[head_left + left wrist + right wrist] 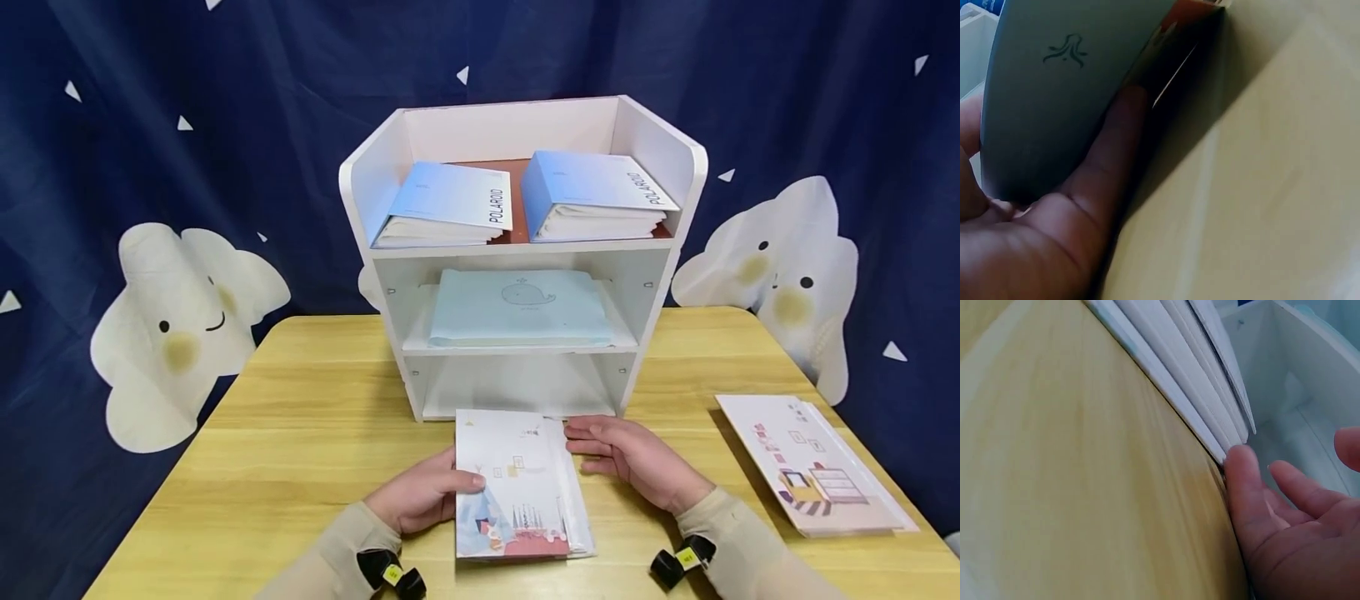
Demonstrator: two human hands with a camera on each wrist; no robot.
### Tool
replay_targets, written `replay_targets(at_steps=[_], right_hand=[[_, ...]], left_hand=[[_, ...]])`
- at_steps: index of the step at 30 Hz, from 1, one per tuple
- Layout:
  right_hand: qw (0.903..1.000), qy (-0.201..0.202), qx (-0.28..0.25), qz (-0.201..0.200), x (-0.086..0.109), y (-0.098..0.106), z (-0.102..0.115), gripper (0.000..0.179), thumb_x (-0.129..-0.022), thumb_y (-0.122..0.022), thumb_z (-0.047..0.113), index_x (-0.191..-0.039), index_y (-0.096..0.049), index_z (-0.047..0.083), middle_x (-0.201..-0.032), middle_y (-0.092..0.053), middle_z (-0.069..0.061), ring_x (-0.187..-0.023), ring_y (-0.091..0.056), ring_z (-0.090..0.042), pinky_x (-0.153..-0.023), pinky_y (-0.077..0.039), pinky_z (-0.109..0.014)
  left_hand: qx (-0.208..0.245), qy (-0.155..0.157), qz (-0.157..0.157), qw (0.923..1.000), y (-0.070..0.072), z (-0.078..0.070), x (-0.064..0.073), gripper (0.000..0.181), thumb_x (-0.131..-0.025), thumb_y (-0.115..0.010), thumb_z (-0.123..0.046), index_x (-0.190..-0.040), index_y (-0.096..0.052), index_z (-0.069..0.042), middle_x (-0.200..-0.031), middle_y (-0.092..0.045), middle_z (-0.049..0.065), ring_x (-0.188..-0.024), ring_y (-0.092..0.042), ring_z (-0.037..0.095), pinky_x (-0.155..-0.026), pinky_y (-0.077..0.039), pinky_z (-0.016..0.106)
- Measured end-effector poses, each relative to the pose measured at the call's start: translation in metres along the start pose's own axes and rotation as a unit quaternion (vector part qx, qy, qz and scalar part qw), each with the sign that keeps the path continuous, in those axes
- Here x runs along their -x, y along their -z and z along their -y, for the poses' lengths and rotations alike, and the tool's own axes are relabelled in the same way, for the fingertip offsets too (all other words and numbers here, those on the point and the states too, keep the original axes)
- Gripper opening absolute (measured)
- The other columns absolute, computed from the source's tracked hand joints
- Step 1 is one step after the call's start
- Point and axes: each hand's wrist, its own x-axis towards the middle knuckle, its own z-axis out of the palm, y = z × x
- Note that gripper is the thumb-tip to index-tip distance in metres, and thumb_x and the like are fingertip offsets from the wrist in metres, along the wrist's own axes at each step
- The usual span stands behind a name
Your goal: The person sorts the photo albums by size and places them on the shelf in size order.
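Note:
A photo album (517,508) with a pale illustrated cover lies in front of the white shelf unit, its page side to the right. My left hand (420,492) grips its left edge, thumb on the cover and fingers at the spine and underside. The left wrist view shows the grey-green spine (1054,94) with a small dark emblem, inside that hand. Beside the album's right edge is my right hand (637,458), fingers extended and thumb apart. In the right wrist view one fingertip is at the corner of the white pages (1172,356); whether it presses there I cannot tell.
The shelf unit (517,350) holds two blue POLAROID albums (450,196) on top and a light-blue whale album (525,304) on the middle shelf. Another illustrated album (810,467) lies at the right of the wooden table (315,450). A dark blue curtain (300,100) hangs behind.

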Motion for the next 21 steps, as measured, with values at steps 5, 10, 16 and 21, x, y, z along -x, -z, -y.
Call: replay_targets(at_steps=[5,10,16,21], right_hand=[[0.9996,0.009,0.017,-0.018,-0.001,-0.004,-0.003,0.058,-0.106,-0.046,0.016,-0.150,-0.026,-0.017,-0.155,-0.031,-0.033,-0.136,-0.046,-0.036,-0.104,-0.048,-0.037],[0.9978,-0.010,-0.049,0.043,-0.001,-0.018,-0.010,0.059,-0.107,-0.042,0.013,-0.154,-0.018,-0.012,-0.144,-0.047,-0.032,-0.125,-0.058,-0.036,-0.102,-0.050,-0.044],[0.9879,-0.034,-0.104,0.110,0.000,-0.052,-0.017,0.066,-0.106,-0.047,0.013,-0.161,-0.011,0.004,-0.133,-0.060,-0.023,-0.113,-0.065,-0.035,-0.093,-0.055,-0.049],[0.9897,-0.024,-0.116,0.081,-0.008,-0.068,-0.020,0.063,-0.104,-0.051,0.011,-0.158,-0.019,0.003,-0.130,-0.061,-0.024,-0.109,-0.067,-0.034,-0.090,-0.056,-0.046]], left_hand=[[-0.026,0.004,0.006,0.9996,0.006,-0.002,0.003,0.057,-0.094,-0.060,-0.003,-0.146,-0.039,0.003,-0.130,-0.063,0.022,-0.114,-0.065,0.034,-0.095,-0.054,0.050],[-0.024,0.005,0.024,0.9994,0.011,-0.002,0.004,0.054,-0.096,-0.059,-0.006,-0.145,-0.041,0.004,-0.129,-0.064,0.022,-0.113,-0.066,0.034,-0.094,-0.054,0.050],[0.005,-0.009,0.006,0.9999,0.015,-0.002,0.003,0.050,-0.099,-0.056,-0.006,-0.145,-0.040,0.004,-0.129,-0.064,0.023,-0.114,-0.065,0.034,-0.095,-0.054,0.049],[0.019,0.002,-0.029,0.9994,0.020,-0.003,0.006,0.049,-0.101,-0.059,-0.016,-0.142,-0.045,0.007,-0.128,-0.065,0.022,-0.113,-0.066,0.031,-0.097,-0.053,0.044]])
